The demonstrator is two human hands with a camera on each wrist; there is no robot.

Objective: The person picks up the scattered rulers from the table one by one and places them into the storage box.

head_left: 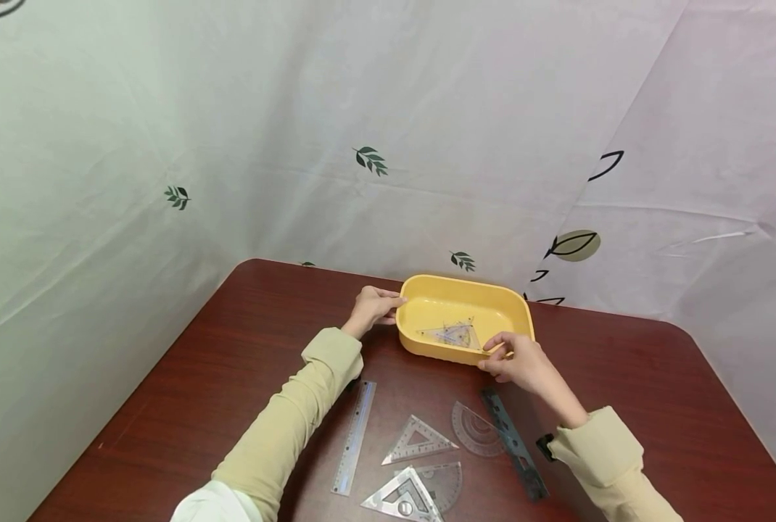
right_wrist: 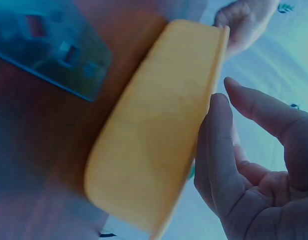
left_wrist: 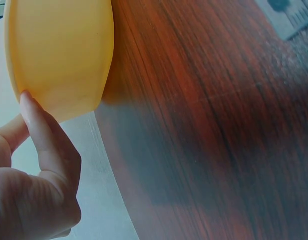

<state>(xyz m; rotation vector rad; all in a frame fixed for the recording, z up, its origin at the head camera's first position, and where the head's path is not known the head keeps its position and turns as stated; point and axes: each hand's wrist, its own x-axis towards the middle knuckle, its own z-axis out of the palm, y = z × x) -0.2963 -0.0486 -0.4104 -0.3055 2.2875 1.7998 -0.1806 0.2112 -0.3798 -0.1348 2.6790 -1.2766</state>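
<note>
A yellow plastic basin (head_left: 466, 283) sits near the table's far edge, with several clear set squares (head_left: 456, 333) lying inside. My left hand (head_left: 370, 308) pinches its left rim, as the left wrist view also shows, with fingers on both sides of the wall (left_wrist: 64, 60). At the front right rim is my right hand (head_left: 518, 360); its thumb and fingers straddle the edge. Seen in the right wrist view, one fingertip of the right hand (right_wrist: 258, 180) overlaps the rim, and another finger is just across from it.
Nearer me on the table (head_left: 231, 348) lie a clear ruler (head_left: 354, 438), two clear set squares (head_left: 419, 441) (head_left: 404, 496), two protractors (head_left: 476, 428) (head_left: 450, 482) and a dark green ruler (head_left: 515, 446). A pale leaf-print cloth (head_left: 427, 203) hangs behind the table.
</note>
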